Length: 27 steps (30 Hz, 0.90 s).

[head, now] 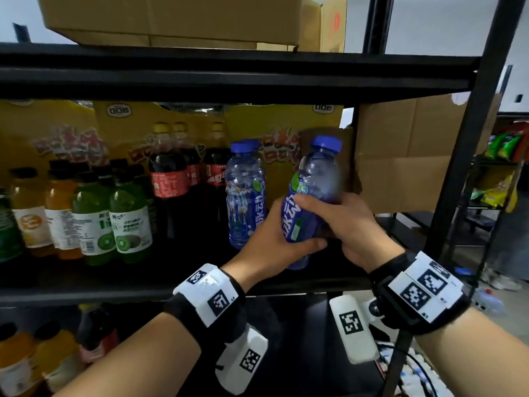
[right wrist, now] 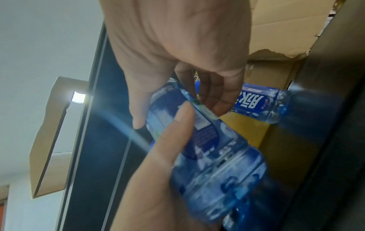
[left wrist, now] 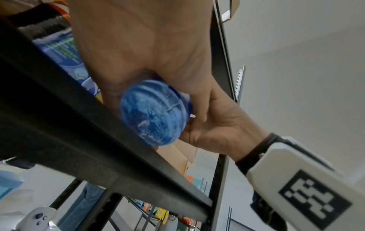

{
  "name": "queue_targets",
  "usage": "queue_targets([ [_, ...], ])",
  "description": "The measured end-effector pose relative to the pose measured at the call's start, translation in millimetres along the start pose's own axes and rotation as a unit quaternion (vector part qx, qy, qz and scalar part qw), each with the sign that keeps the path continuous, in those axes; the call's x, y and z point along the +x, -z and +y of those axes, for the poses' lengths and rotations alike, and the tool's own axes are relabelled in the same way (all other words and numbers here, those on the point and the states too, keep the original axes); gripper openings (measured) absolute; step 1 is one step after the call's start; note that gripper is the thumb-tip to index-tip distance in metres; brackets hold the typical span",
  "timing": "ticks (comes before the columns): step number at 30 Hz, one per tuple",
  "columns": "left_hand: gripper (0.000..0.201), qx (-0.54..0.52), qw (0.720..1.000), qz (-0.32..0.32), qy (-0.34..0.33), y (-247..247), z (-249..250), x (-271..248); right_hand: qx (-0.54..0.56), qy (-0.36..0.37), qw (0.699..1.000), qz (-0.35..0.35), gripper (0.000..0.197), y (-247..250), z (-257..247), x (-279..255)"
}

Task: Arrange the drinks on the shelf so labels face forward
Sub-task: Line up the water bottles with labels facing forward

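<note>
Both hands hold one blue drink bottle with a blue cap, tilted slightly and lifted off the black shelf near its right end. My left hand grips its lower label from the left, thumb across the front. My right hand grips its middle from the right. The left wrist view shows the bottle's round base clear of the shelf edge. A second blue bottle stands just to the left with its label facing forward. Cola bottles, green kiwi bottles and orange bottles fill the shelf's left.
Yellow cartons line the back of the shelf. A cardboard box stands at the right, behind the black upright post. Another box sits on the shelf above. More bottles stand on the shelf below.
</note>
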<state>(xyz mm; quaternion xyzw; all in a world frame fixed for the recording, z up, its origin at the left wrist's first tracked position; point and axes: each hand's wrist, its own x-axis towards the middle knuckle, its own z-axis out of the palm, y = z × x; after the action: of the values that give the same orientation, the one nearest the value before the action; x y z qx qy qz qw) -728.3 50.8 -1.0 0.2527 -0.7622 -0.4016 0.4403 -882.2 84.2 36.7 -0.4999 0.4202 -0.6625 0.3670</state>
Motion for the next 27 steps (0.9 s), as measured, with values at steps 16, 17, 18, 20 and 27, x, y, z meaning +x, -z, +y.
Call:
queue_targets([
  [16, 0.064, -0.047, 0.998, 0.020, 0.037, 3.6, 6.0, -2.8, 0.009, 0.017, 1.000, -0.023, 0.036, -1.7, -11.9, -1.9],
  [17, 0.061, -0.050, 0.998, 0.001, 0.049, 4.4, 7.8, -2.1, 0.018, 0.021, 0.999, -0.022, 0.035, -1.5, -13.2, -2.2],
  [18, 0.055, -0.064, 0.996, -0.024, 0.060, 5.6, 10.8, -1.4, 0.025, 0.026, 0.999, -0.017, 0.034, -1.5, -14.3, -2.5],
  [20, 0.050, -0.131, 0.985, -0.065, 0.087, 8.6, 15.3, 0.3, 0.036, 0.033, 0.999, -0.006, 0.036, -0.8, -15.7, -2.0],
  [27, 0.050, -0.127, 0.989, -0.020, 0.067, 8.8, 14.7, 0.5, -0.056, 0.021, 0.998, -0.032, 0.059, -3.5, -12.2, -2.7],
])
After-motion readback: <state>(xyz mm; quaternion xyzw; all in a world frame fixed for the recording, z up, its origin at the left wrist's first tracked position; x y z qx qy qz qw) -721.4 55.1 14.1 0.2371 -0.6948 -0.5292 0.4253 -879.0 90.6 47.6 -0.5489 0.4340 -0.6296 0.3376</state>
